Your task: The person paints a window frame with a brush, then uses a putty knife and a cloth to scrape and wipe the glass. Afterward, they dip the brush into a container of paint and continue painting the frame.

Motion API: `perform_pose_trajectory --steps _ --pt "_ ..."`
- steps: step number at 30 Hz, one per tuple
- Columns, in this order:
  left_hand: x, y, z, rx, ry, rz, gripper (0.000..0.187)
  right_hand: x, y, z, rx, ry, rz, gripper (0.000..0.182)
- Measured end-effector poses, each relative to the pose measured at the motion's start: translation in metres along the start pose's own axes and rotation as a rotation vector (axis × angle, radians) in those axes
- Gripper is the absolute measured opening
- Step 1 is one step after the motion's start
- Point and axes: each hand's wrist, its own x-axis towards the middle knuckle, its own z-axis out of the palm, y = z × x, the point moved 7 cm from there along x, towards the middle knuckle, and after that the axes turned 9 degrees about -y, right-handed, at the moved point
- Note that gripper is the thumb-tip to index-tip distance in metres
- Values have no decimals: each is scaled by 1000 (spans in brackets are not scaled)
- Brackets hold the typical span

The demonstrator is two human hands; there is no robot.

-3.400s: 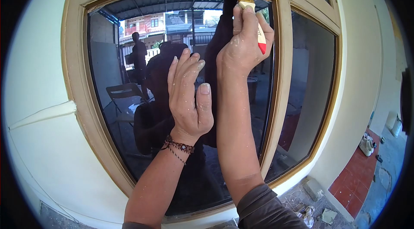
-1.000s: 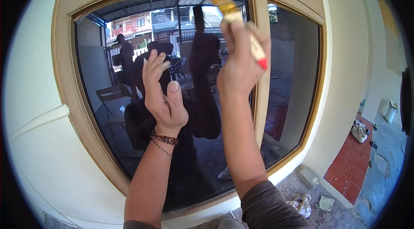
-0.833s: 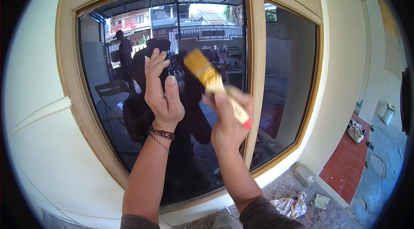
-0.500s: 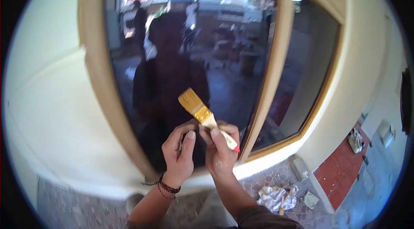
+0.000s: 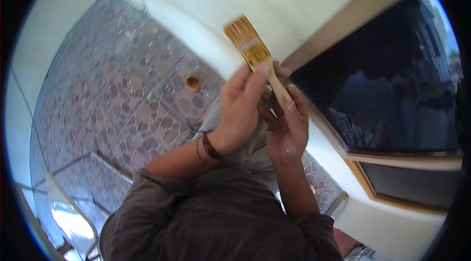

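A flat paintbrush (image 5: pixel 255 54) with tan bristles, a gold-coloured ferrule and a pale wooden handle is held in front of my body, bristles pointing up and left. My left hand (image 5: pixel 240 106), with a dark braided bracelet at the wrist, pinches the brush near the ferrule. Lower on the handle, the fingers of my right hand (image 5: pixel 289 131) close round its end. Pale specks mark the right thumb and wrist.
A pale wall (image 5: pixel 294 0) runs along the top. To the right is a dark window (image 5: pixel 392 84) in a wooden frame (image 5: pixel 353 10). A small orange-brown container (image 5: pixel 193 83) stands on the stone-patterned floor (image 5: pixel 122 94). At lower left is a chair (image 5: pixel 73 221).
The view has turned left and down, showing more floor and my torso. My left hand, earlier beside the brush, now grips it near the ferrule; my right hand is at the handle's end.
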Motion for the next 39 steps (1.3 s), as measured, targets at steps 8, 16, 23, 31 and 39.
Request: perform_pose_trajectory --steps 8,16,23,31,39 --pt "2 -39 -253 878 411 -187 31 -60 -43 -133 -660 374 -10 31" --pt "-39 -191 -345 1358 480 -130 15 -195 -92 -263 -823 1023 158 44" --pt "-21 -242 -370 1452 450 -246 23 -279 -96 -312 -1033 1109 354 41" --pt "-22 -246 -371 1505 457 -172 26 -383 -66 -342 -995 1178 581 26" --pt "-38 -244 -383 1837 378 -215 52 -445 -50 -346 -939 1301 591 24"
